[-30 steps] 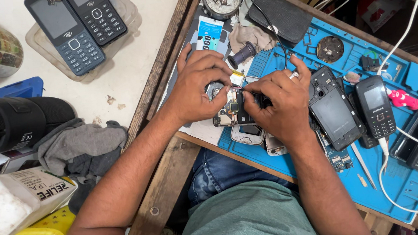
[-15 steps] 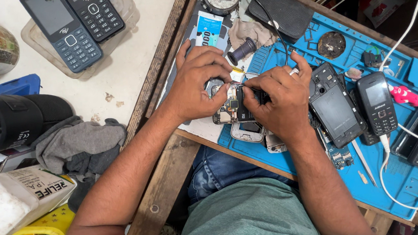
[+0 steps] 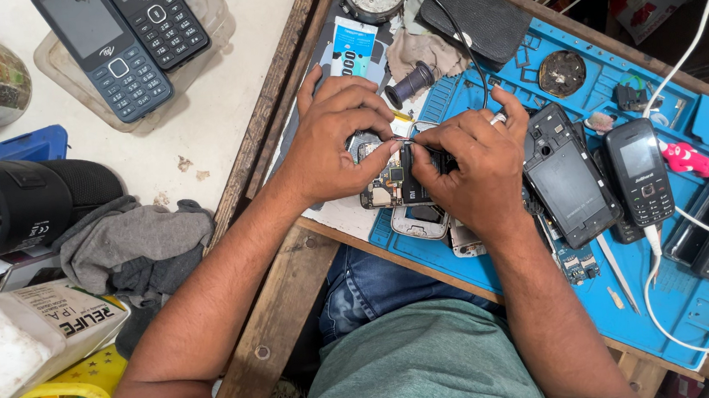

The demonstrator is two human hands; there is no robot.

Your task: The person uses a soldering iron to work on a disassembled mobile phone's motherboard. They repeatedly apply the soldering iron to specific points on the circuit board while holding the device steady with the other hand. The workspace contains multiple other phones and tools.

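On the blue repair mat [image 3: 678, 301], both hands worked an opened phone [image 3: 395, 184] with its circuit board bared. Left hand [image 3: 334, 142] pinched its top edge; right hand [image 3: 468, 162] gripped its right side, fingertips meeting over the board. Back cover was off already, looked mid-disassembly; board not yet lifted out. Another opened phone [image 3: 565, 180] lay just beside.
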